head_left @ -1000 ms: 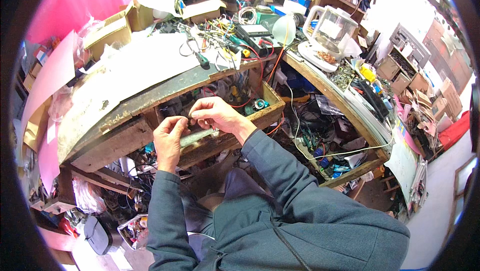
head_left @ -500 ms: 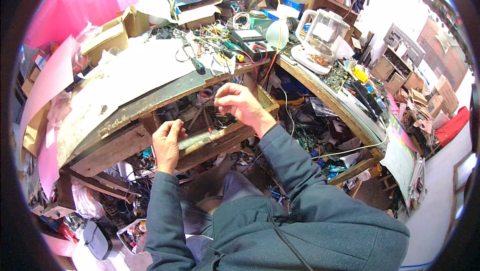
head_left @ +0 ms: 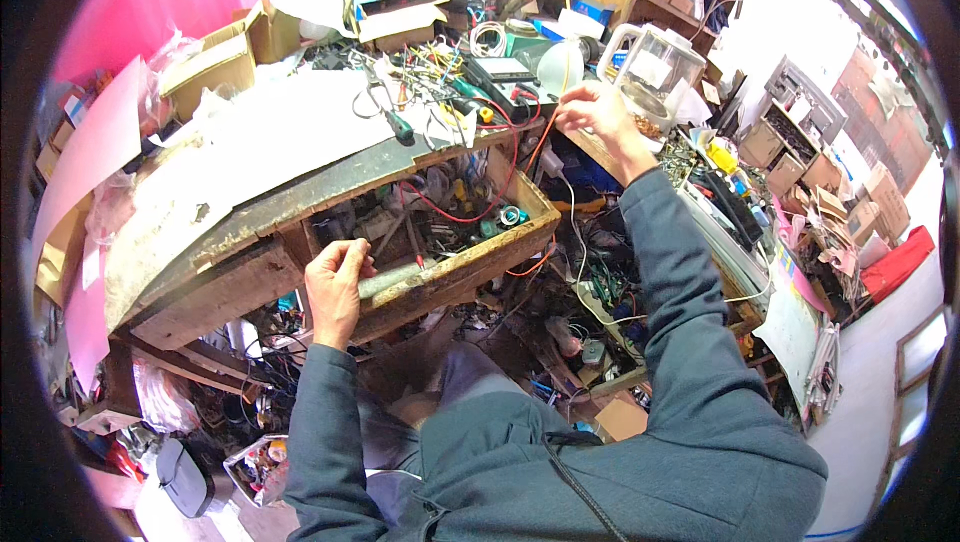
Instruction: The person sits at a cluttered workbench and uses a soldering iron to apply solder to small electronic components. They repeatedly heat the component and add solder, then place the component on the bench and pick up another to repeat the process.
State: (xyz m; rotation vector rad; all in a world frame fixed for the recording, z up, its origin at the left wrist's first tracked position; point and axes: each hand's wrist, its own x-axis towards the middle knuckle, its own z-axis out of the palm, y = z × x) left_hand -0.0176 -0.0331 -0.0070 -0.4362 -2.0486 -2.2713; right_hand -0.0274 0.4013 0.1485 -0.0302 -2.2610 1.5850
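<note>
Since half a second ago my right hand (head_left: 598, 114) has left the open wooden drawer (head_left: 470, 267) and swung up to about one o'clock, where its fingertips pinch together on a thin red wire (head_left: 520, 142) beside the clear plastic jug (head_left: 660, 72). That wire loops down from the black flat-faced meter (head_left: 505, 70) into the drawer's tangle of cables and small metal parts. My left hand (head_left: 335, 287) has stayed at the drawer's front lip, toward seven o'clock, fingers curled tight round one end of a dull grey metal cylinder (head_left: 400, 277), which lies along the rough, chipped front board. Above, at eleven o'clock, the scuffed pale worktop (head_left: 250, 142) carries a green-handled screwdriver (head_left: 395, 122); brown cardboard boxes (head_left: 215, 62) stand behind it.
</note>
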